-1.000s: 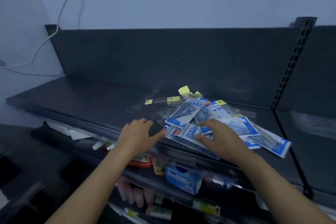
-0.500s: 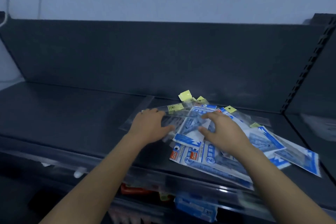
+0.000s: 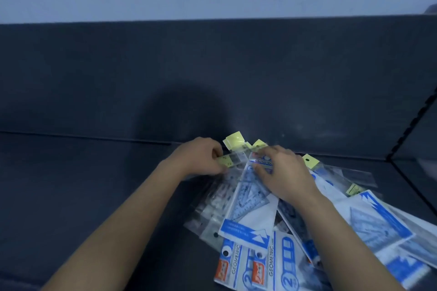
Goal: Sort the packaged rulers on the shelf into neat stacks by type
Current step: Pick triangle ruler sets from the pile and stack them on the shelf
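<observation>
Left hand (image 3: 201,158) now pinches a clear, yellow-tabbed ruler sleeve (image 3: 236,158).

"GEOMETRIC" on triangle pack (image 3: 250,215) header and front packs (image 3: 279,264); big "2" on latter.

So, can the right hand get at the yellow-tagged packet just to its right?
Probably yes. That yellow-tagged packet lies on top of the pile right beside the right hand, nothing over it; the hand would first have to leave the blue set-square packet.
</observation>
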`<state>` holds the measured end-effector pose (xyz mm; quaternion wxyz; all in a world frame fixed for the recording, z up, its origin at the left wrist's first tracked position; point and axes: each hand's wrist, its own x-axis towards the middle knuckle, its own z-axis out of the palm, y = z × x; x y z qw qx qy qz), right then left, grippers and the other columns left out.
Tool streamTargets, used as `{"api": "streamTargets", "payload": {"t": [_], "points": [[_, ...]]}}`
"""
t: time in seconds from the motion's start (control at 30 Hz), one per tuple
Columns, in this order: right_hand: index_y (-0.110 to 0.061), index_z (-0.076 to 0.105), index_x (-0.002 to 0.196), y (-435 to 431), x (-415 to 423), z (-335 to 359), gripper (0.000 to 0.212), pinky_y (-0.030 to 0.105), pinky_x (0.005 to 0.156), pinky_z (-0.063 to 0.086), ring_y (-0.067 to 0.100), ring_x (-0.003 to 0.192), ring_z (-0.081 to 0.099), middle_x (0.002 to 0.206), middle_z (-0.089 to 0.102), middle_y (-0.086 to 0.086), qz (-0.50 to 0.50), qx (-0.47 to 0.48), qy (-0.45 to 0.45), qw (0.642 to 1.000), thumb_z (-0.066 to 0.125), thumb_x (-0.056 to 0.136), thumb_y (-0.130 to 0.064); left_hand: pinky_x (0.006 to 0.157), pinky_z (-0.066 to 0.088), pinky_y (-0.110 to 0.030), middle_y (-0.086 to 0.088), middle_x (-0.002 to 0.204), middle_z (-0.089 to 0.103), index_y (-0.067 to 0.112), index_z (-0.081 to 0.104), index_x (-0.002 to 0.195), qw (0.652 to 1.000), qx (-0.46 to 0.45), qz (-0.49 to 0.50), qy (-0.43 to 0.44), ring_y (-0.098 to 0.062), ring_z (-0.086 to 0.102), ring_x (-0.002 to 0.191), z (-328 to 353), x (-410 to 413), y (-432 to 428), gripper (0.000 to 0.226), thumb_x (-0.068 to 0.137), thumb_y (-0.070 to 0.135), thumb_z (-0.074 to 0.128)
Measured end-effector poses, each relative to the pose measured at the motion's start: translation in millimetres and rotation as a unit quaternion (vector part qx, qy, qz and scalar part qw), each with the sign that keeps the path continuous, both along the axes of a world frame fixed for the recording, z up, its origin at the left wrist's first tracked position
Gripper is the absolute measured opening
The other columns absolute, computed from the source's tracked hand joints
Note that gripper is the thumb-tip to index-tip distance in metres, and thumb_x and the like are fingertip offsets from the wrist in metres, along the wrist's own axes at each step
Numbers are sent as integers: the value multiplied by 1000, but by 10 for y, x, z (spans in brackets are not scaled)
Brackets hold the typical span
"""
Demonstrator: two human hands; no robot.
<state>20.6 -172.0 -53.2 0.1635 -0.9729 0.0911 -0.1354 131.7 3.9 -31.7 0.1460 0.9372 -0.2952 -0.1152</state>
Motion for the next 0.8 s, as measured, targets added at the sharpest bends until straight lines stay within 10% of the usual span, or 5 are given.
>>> {"api": "streamTargets", "payload": {"t": [0.43,0.8], "points": [[-27,62,116,-57,-17,1,34,32,96,38,18,110,52,119,59,-7,-19,3,-19,1000,55,89,-46,60,45,-16,10,83,67,29,67,98,991,-82,-37,95,4,55,60,-96,276,408,37,67,27,86],[-18,63,111,-177,-158,85,44,30,82,39,25,104,52,108,59,4,-156,11,-36,987,60,83,-52,79,52,-25,-5,87,75,10,65,91,958,-251,-59,124,-13,68,80,-28,299,458,7,88,4,65]]}}
